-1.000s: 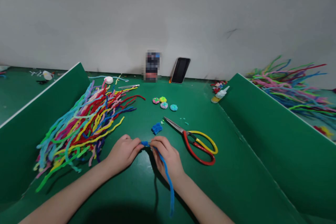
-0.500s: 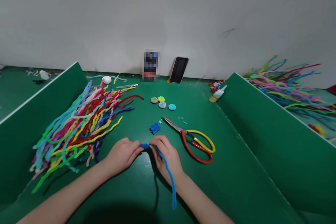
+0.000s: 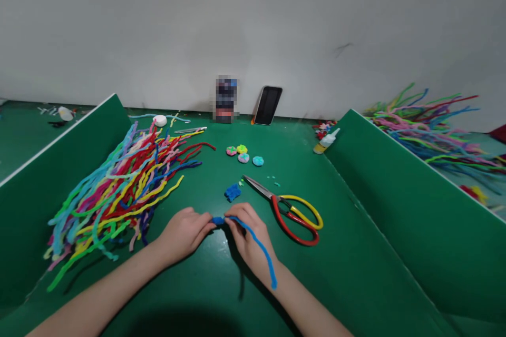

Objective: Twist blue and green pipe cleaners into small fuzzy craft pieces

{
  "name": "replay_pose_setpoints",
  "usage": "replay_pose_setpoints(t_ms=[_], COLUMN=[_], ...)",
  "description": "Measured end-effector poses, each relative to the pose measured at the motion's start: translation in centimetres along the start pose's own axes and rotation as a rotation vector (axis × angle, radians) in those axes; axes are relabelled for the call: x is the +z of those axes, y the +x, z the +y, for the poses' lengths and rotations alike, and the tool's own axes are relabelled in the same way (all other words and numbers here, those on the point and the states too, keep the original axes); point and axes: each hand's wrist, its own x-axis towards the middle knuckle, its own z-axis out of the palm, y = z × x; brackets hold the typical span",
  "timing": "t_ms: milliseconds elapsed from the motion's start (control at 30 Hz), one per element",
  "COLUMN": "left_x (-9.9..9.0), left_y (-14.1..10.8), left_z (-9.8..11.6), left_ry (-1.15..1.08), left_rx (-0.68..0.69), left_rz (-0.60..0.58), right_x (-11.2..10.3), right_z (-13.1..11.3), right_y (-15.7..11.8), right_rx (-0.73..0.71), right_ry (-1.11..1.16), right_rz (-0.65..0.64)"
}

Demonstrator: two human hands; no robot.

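A blue pipe cleaner [image 3: 261, 246] is held between both hands just above the green table. My left hand [image 3: 185, 231] pinches the left end of its short, thick coiled part. My right hand [image 3: 249, 234] pinches it at the right of the coil, and the loose tail curves over that hand down to the wrist. Beyond the fingers lies a small blue fuzzy piece [image 3: 233, 192]. Scissors [image 3: 280, 202] with one red and one yellow handle rest to the right, blades slightly apart at the handles' side.
Many coloured pipe cleaners [image 3: 130, 184] lie at the left. Several small round flower pieces [image 3: 243, 158] are beyond the hands. A phone [image 3: 268, 105] leans on the wall. A glue bottle [image 3: 326, 142] is near the right green divider [image 3: 415, 216]; another divider [image 3: 71, 163] stands left.
The loose tail of the blue pipe cleaner has swung right and up, over my right wrist. Both hands keep nearly the same place and pinch.
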Motion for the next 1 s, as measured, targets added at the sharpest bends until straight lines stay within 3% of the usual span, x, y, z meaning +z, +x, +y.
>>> replay_pose_setpoints(t_ms=[333,567,1000], left_x=[-0.01,0.00,0.01], left_y=[-0.04,0.06,0.09], left_z=[0.04,0.02,0.00], left_ry=[-0.006,-0.002,-0.001], left_rx=[0.031,0.046,0.079], left_rz=[0.009,0.015,0.032], right_x=[-0.17,-0.50,-0.84], right_z=[0.65,0.47,0.59], right_y=[0.36,0.48,0.46], right_rx=[-0.027,0.043,-0.012], right_ry=[0.094,0.116,-0.044], right_rz=[-0.012,-0.026,-0.055])
